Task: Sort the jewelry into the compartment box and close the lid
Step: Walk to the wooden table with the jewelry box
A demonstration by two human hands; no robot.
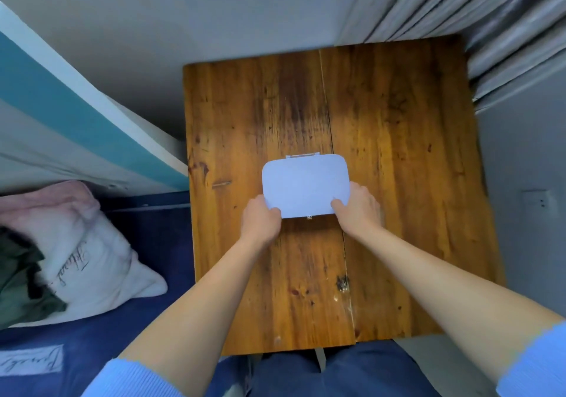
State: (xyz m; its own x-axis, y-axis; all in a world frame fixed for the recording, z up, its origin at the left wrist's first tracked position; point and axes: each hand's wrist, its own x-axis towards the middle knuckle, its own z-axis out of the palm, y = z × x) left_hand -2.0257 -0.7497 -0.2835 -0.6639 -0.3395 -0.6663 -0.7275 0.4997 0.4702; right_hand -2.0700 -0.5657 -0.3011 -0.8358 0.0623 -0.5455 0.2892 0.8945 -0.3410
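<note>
A pale lilac compartment box [304, 187] lies flat on the wooden table [398, 151], lid down. Its hinge strip shows along the far edge and a small metal clasp [309, 217] at the near edge. My left hand [260, 220] grips the box's near left corner, thumb on top of the lid. My right hand [360, 208] holds the near right corner the same way. No jewelry is visible; the inside of the box is hidden.
The table is small, with a crack running down its middle. A bed with a blue sheet and a white pillow [92, 268] lies to the left. Grey curtains [490, 29] hang at the back right. A wall socket [536, 202] is on the right.
</note>
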